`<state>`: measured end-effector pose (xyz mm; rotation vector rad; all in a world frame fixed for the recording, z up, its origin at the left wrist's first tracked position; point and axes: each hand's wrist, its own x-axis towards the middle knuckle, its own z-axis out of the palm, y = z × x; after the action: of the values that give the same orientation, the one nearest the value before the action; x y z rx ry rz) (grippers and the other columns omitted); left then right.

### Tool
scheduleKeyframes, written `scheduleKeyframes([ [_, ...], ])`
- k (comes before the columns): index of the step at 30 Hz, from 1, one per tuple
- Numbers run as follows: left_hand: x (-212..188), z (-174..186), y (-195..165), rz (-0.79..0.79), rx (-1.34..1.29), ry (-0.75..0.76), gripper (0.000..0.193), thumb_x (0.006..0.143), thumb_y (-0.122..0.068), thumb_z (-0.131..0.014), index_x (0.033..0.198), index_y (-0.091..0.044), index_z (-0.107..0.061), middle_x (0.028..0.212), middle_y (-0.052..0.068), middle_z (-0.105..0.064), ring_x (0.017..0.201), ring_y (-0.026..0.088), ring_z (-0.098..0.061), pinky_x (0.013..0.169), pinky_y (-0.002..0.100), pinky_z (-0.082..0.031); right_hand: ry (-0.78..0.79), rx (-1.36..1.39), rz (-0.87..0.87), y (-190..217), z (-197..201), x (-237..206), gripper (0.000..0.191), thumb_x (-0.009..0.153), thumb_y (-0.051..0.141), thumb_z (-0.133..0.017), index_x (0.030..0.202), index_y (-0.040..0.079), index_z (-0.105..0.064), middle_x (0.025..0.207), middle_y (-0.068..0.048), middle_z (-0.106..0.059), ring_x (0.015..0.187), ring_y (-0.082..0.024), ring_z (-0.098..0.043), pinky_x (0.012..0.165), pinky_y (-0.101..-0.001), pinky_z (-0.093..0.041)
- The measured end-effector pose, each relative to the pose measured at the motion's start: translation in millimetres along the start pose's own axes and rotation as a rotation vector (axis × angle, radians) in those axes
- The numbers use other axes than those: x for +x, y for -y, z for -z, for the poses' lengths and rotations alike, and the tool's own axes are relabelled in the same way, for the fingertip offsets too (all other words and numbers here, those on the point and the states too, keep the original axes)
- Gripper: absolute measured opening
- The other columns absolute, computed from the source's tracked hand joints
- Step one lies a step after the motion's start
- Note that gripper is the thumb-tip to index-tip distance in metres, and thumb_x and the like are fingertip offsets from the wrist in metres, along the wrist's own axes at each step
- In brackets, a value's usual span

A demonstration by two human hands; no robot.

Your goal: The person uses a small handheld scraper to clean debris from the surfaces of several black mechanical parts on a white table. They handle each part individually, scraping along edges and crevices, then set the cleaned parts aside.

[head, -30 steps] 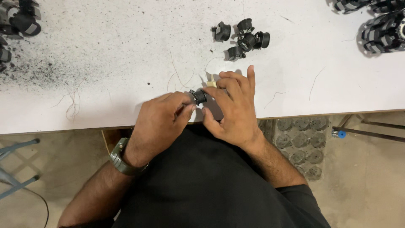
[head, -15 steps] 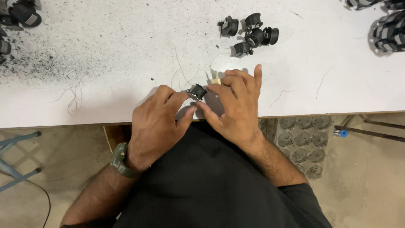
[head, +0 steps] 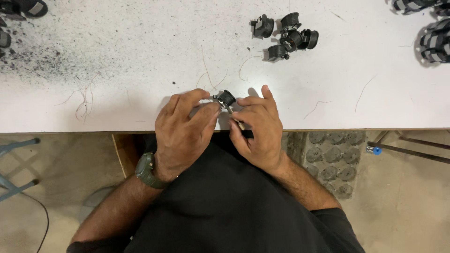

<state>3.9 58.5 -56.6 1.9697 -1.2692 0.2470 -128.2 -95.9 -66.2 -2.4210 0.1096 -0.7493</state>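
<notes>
My left hand (head: 183, 127) pinches a small black round part (head: 226, 98) at the near edge of the white table (head: 140, 61). My right hand (head: 257, 126) grips a thin tool with a dark handle (head: 238, 126), its tip set against the part. Both hands meet over the table edge, just above my dark shirt. A green watch sits on my left wrist (head: 146, 169). A cluster of several similar black parts (head: 286, 33) lies farther back on the table.
More black parts lie at the far left corner (head: 18, 11) and far right corner (head: 433, 33). Black grit is scattered over the left of the table (head: 51, 56), with thin wire strands nearby. Metal rods (head: 408, 150) and a grey moulded tray (head: 328, 159) rest on the floor to the right.
Both hands with the small part have shifted slightly toward the table edge, and my fingers have regripped the part and tool.
</notes>
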Motion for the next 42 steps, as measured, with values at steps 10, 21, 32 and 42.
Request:
scheduleKeyframes([
  [10, -1.2, -1.6, 5.2, -0.138, 0.062, -0.017, 0.028, 0.089, -0.009, -0.085, 0.113, -0.009, -0.071, 0.123, 0.005, -0.061, 0.111, 0.021, -0.06, 0.086, 0.035, -0.055, 0.032, -0.038, -0.019, 1.1, -2.5, 5.6, 0.029, 0.089, -0.001, -0.08, 0.111, 0.006, -0.061, 0.104, -0.01, -0.068, 0.116, -0.028, -0.068, 0.127, -0.0573, -0.034],
  [21, 9.4, -0.2, 13.4, -0.265, 0.097, -0.049, 0.026, 0.091, -0.008, -0.085, 0.114, -0.011, -0.073, 0.125, 0.004, -0.059, 0.117, 0.021, -0.058, 0.089, 0.036, -0.054, 0.044, 0.059, -0.108, 6.3, 2.2, 10.4, 0.024, 0.088, -0.001, -0.076, 0.106, 0.007, -0.064, 0.098, -0.007, -0.069, 0.115, -0.028, -0.068, 0.127, -0.0595, -0.035],
  [32, 5.5, 4.8, 15.2, -0.262, 0.062, 0.006, 0.018, 0.095, -0.004, -0.082, 0.11, -0.006, -0.072, 0.128, 0.008, -0.06, 0.124, 0.025, -0.061, 0.098, 0.039, -0.058, 0.042, 0.065, -0.13, 6.5, 0.1, 9.6, 0.024, 0.088, 0.001, -0.078, 0.108, 0.007, -0.065, 0.101, -0.007, -0.069, 0.112, -0.026, -0.069, 0.127, -0.0601, -0.036],
  [42, 2.0, -2.0, 13.8, -0.32, 0.132, -0.015, 0.016, 0.098, -0.012, -0.082, 0.112, -0.011, -0.074, 0.123, 0.003, -0.061, 0.123, 0.022, -0.059, 0.098, 0.04, -0.052, 0.051, 0.076, -0.129, 7.5, 0.8, 9.7, 0.023, 0.088, 0.001, -0.077, 0.107, 0.008, -0.065, 0.103, -0.007, -0.069, 0.114, -0.026, -0.069, 0.127, -0.0599, -0.036],
])
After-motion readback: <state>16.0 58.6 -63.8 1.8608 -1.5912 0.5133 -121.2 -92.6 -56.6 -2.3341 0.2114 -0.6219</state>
